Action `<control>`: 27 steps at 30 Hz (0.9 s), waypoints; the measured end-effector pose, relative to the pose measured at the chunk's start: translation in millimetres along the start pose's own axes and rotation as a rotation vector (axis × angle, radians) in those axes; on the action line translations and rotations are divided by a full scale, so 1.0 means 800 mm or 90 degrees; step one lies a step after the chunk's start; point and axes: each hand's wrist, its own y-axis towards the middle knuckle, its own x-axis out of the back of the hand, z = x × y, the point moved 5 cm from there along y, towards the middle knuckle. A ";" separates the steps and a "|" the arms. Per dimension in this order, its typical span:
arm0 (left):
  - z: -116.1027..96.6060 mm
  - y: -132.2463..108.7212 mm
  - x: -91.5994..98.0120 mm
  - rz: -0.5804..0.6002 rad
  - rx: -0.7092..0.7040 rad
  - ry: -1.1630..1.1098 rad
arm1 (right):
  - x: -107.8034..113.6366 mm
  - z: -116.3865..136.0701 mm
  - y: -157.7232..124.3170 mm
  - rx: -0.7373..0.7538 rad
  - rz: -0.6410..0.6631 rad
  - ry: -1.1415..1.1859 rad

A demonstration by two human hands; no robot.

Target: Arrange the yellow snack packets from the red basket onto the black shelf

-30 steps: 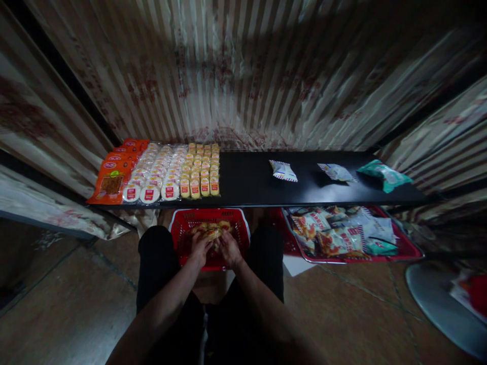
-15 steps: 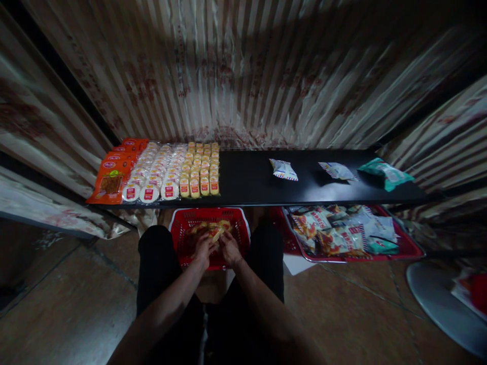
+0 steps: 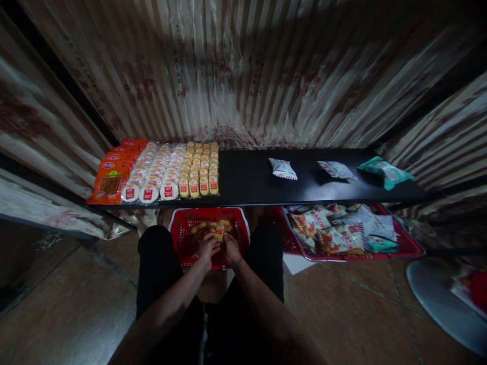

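Between my knees stands a red plastic basket (image 3: 178, 223) with several yellow packaged snacks inside. Above it my left hand (image 3: 208, 247) and my right hand (image 3: 231, 249) hold one small yellow packaged snack cake (image 3: 219, 233) between their fingertips, its red label turned upward. Both hands are closed on its wrapper, one at each side. On the black shelf (image 3: 243, 177) beyond, rows of similar yellow snack cakes (image 3: 199, 172) lie beside rows of round white packaged snacks (image 3: 155, 172). Orange snack bags (image 3: 112, 175) are at the shelf's left end.
Right on the shelf lie two white striped packets (image 3: 283, 169) and a teal packet (image 3: 388, 172). A second red basket (image 3: 411, 248), full of assorted snack bags, stands below the shelf at right. Striped curtains (image 3: 228, 76) hang behind. A grey round base (image 3: 437, 299) is at far right.
The snack cake between my hands has been turned, so its red label now shows upward. My hands stay over the basket; the shelf items look the same.
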 end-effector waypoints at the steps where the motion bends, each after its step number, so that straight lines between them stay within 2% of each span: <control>1: 0.000 0.000 0.000 -0.002 -0.001 0.006 | -0.001 0.001 0.000 -0.001 0.003 -0.004; 12: 0.009 0.010 0.011 -0.059 0.007 0.050 | -0.011 0.006 -0.009 -0.022 0.065 -0.043; 19: 0.014 0.013 0.013 -0.081 0.000 0.047 | -0.014 0.011 -0.015 -0.029 0.071 -0.031; 23: 0.012 0.014 0.014 -0.102 0.005 0.050 | -0.017 0.011 -0.016 -0.045 0.103 -0.041; 27: 0.008 0.015 0.018 -0.125 0.013 0.061 | -0.016 0.011 -0.017 -0.058 0.099 -0.049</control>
